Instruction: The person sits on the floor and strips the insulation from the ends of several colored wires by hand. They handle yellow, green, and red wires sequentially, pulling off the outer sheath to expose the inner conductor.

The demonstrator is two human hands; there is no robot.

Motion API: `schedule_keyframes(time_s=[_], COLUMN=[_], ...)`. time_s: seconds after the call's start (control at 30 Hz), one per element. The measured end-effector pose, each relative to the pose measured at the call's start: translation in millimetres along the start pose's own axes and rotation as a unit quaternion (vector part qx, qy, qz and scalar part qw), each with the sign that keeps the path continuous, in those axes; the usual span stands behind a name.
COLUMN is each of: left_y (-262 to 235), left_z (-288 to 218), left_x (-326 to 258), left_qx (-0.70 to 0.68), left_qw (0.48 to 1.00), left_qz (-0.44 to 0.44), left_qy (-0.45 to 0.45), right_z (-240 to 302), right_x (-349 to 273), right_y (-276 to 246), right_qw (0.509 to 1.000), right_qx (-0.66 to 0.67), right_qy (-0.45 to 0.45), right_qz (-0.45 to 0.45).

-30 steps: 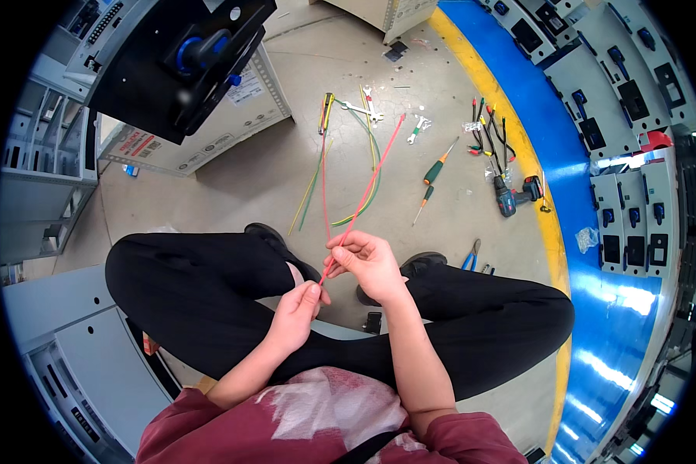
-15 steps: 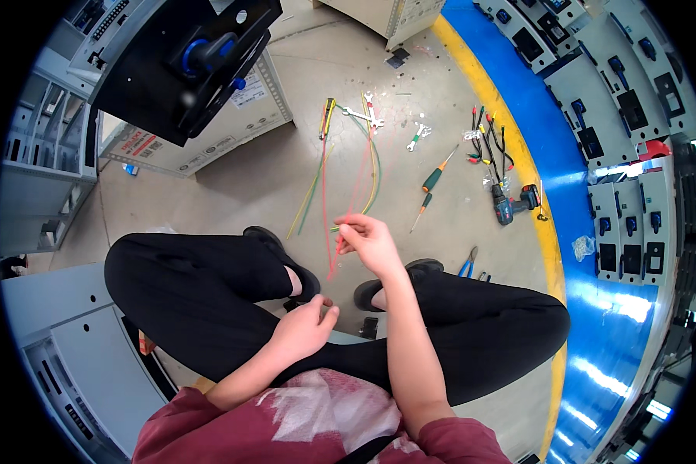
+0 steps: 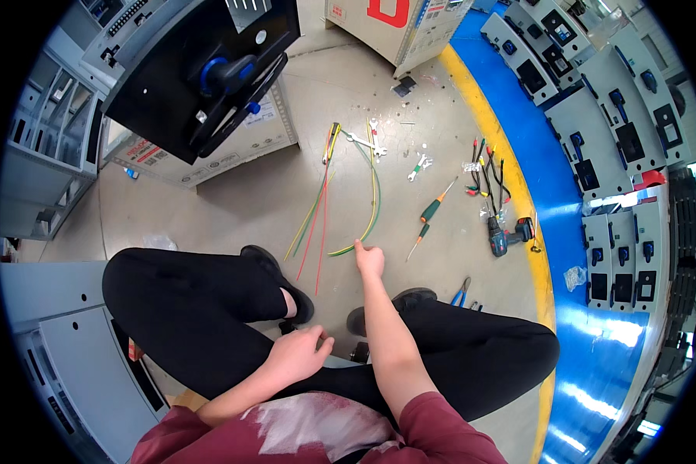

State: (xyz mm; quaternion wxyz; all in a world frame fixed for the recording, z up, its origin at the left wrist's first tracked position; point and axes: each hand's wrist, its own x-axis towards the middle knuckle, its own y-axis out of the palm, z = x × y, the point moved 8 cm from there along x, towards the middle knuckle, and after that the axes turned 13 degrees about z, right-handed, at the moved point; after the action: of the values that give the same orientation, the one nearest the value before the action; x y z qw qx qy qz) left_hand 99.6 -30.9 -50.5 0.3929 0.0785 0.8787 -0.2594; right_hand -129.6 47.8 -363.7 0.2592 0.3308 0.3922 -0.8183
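Left of the large screwdriver (image 3: 431,209), the right hand (image 3: 370,259) has thumb and finger at the curved green and yellow wires (image 3: 373,219), though I cannot tell whether they are gripped; the left hand (image 3: 300,356), nearer the wearer than that screwdriver, is half-curled with nothing showing in it. Because the strands lie so close together, a pinch could catch both instead of one. A pull could also snag or drag the wrenches (image 3: 376,145), up and left of the screwdriver, since the wires' far stretch runs among them.

red print (image 3: 398,22) marks the far box (image 3: 399,48) and left box (image 3: 240,148).
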Motion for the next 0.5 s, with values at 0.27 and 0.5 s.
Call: schedule_keyframes(time_s=[0.27, 0.5], left_y=[-12, -35], left_z=[8, -2], left_x=[9, 9], left_qx=[0.014, -0.039], left_qw=[1.0, 0.992], left_qz=[-0.013, -0.109], left_qy=[-0.019, 0.043], right_z=[36, 30], right_x=[15, 4], right_y=[-4, 11], right_qw=[0.99, 0.934], right_qx=[-0.127, 0.239], right_qy=[0.037, 0.107], right_qz=[0.055, 0.241])
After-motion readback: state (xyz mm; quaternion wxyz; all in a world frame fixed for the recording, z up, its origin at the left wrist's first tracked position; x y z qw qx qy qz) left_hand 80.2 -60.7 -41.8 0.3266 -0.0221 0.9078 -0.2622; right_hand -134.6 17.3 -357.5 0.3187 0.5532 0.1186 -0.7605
